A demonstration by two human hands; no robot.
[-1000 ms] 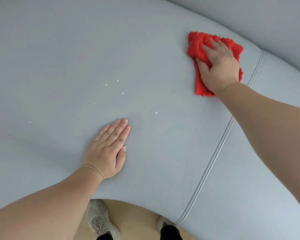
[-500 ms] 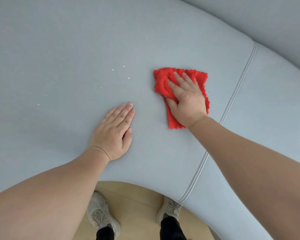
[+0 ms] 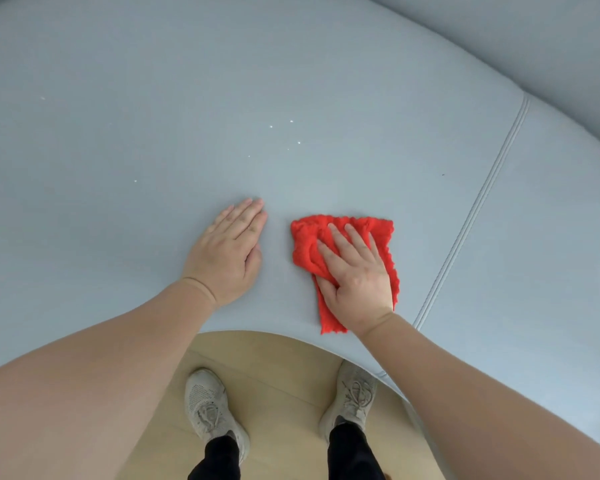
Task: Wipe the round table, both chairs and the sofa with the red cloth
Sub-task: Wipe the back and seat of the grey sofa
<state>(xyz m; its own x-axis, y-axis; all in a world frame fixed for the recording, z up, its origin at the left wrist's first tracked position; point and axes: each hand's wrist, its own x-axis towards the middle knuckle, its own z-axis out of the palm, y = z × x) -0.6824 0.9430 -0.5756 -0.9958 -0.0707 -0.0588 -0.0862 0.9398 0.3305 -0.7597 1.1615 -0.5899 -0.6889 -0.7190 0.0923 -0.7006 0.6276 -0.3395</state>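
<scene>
My right hand lies flat, fingers straight and spread, pressing the red cloth onto the sofa seat near its front edge, left of the piped seam. My left hand rests palm-down just beside the cloth, fingers together, holding nothing. White specks dot the seat farther back.

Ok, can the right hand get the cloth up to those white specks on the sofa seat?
Probably yes. The right hand presses the red cloth on the sofa, the white specks lie farther up the bare seat, and the left hand rests aside, not between.
</scene>
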